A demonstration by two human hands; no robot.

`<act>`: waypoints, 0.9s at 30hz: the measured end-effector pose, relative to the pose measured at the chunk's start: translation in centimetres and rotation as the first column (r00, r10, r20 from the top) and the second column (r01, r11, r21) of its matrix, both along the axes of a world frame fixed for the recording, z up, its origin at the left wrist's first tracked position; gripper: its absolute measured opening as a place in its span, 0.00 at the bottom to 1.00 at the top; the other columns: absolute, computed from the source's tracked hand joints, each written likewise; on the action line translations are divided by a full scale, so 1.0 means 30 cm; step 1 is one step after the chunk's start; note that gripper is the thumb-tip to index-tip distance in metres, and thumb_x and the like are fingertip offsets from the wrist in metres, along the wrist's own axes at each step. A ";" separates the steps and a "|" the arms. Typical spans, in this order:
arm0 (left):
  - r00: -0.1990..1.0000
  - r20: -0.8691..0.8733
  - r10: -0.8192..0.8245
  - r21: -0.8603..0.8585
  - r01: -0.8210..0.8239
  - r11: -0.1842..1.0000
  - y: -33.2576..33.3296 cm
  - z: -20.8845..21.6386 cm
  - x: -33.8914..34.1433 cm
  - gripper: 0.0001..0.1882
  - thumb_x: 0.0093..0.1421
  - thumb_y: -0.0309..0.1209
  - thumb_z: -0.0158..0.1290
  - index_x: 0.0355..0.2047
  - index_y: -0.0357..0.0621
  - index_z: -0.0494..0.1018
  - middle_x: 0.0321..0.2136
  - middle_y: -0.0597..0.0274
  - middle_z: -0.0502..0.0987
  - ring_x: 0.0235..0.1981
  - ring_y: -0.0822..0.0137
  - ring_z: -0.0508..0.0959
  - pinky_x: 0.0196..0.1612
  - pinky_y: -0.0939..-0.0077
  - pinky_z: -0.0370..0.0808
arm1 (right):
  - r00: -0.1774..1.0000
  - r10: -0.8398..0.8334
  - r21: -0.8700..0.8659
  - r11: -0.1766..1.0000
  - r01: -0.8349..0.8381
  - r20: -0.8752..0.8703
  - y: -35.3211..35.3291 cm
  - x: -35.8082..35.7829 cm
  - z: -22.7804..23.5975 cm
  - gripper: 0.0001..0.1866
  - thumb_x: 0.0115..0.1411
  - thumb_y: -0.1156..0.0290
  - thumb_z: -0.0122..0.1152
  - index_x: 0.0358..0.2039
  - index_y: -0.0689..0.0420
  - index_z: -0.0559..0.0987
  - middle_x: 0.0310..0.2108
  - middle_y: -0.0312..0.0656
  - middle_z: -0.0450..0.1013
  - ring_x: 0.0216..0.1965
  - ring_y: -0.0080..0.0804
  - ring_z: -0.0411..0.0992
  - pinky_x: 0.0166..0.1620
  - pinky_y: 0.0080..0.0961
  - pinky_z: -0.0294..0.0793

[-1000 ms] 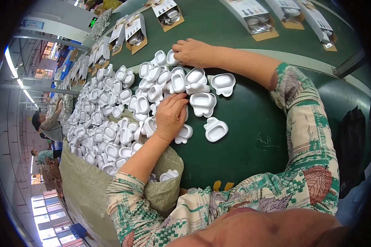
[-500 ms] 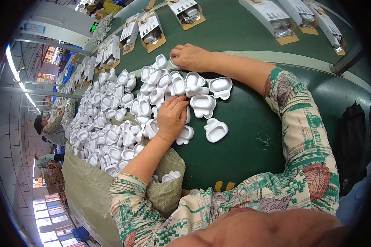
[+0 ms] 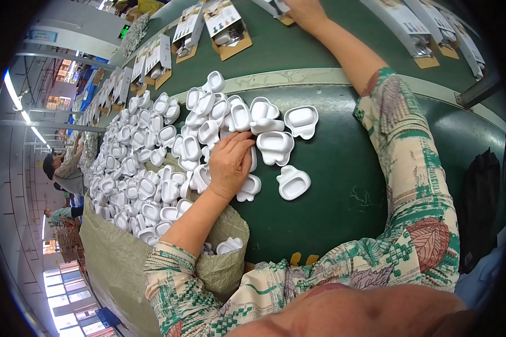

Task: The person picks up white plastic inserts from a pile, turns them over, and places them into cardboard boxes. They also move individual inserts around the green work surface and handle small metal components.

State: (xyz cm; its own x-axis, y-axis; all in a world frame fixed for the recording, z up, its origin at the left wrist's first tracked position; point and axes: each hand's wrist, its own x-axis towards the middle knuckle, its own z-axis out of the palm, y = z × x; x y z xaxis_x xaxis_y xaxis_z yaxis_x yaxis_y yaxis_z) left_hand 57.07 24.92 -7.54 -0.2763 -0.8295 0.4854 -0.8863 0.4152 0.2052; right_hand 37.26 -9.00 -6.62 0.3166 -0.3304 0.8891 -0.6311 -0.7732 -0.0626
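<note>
My left hand (image 3: pixel 230 163) lies on the right side of a heap of small white plastic dishes (image 3: pixel 146 185), fingers bent together over a white dish (image 3: pixel 254 160) that is mostly hidden. Each dish has a rounded oblong hollow and a lobed edge. Several lie apart beside that hand, such as a lone dish (image 3: pixel 294 183) on the green tabletop (image 3: pixel 331 224). Stretched far forward, my right hand (image 3: pixel 307 14) is at the open end of a printed carton (image 3: pixel 271 8) at the top edge. Its fingers are closed; what they hold I cannot make out.
Open cartons with packed contents stand along a green conveyor belt (image 3: pixel 320 50), behind a pale rail (image 3: pixel 286 77). A woven sack (image 3: pixel 118 241) lies under the heap. A metal post (image 3: pixel 480 90) stands at right. Other people (image 3: pixel 67 171) work at far left.
My right hand has moved from a white dish at the rail forward to a carton on the belt, and that dish is gone from the rail. The cartons have shifted. My left hand stays.
</note>
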 end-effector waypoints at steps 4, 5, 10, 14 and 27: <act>1.000 -0.010 -0.010 -0.001 0.010 1.000 -0.006 -0.004 -0.006 0.10 0.47 0.21 0.52 0.32 0.42 0.74 0.37 0.60 0.78 0.40 0.56 0.76 0.43 0.67 0.72 | 0.940 -0.248 -0.004 0.967 0.254 -0.234 -0.024 -0.026 -0.028 0.13 0.44 0.69 0.61 0.34 0.53 0.77 0.36 0.46 0.71 0.42 0.44 0.69 0.43 0.41 0.68; 1.000 -0.003 -0.004 0.000 0.004 1.000 -0.003 -0.004 -0.005 0.10 0.47 0.20 0.52 0.32 0.42 0.74 0.37 0.60 0.78 0.40 0.56 0.76 0.44 0.67 0.72 | 0.936 -0.188 0.084 0.972 0.221 -0.297 -0.015 -0.036 -0.045 0.14 0.47 0.70 0.60 0.36 0.55 0.76 0.38 0.45 0.71 0.43 0.44 0.69 0.43 0.40 0.70; 1.000 -0.007 -0.023 0.007 0.023 1.000 -0.002 -0.012 -0.009 0.10 0.47 0.20 0.52 0.32 0.41 0.74 0.37 0.59 0.77 0.40 0.55 0.75 0.44 0.66 0.72 | 0.926 -0.185 0.188 0.948 0.256 -0.329 -0.036 -0.108 -0.059 0.16 0.49 0.72 0.60 0.40 0.55 0.74 0.39 0.43 0.70 0.46 0.43 0.69 0.42 0.39 0.71; 0.999 0.004 -0.036 -0.003 0.036 0.999 -0.012 -0.006 -0.024 0.10 0.48 0.20 0.52 0.32 0.40 0.74 0.39 0.57 0.76 0.40 0.55 0.75 0.43 0.66 0.72 | 0.937 -0.202 0.224 0.936 0.270 -0.284 -0.061 -0.154 -0.044 0.14 0.49 0.77 0.57 0.39 0.56 0.74 0.39 0.44 0.70 0.46 0.43 0.69 0.43 0.40 0.71; 0.998 -0.043 -0.036 0.060 0.039 0.997 -0.190 0.018 -0.076 0.12 0.52 0.22 0.51 0.39 0.38 0.72 0.47 0.50 0.72 0.41 0.49 0.74 0.44 0.63 0.71 | 0.726 0.649 0.661 0.649 -0.376 -0.225 0.504 -0.236 0.091 0.12 0.45 0.85 0.50 0.31 0.58 0.73 0.36 0.44 0.69 0.44 0.44 0.67 0.45 0.37 0.69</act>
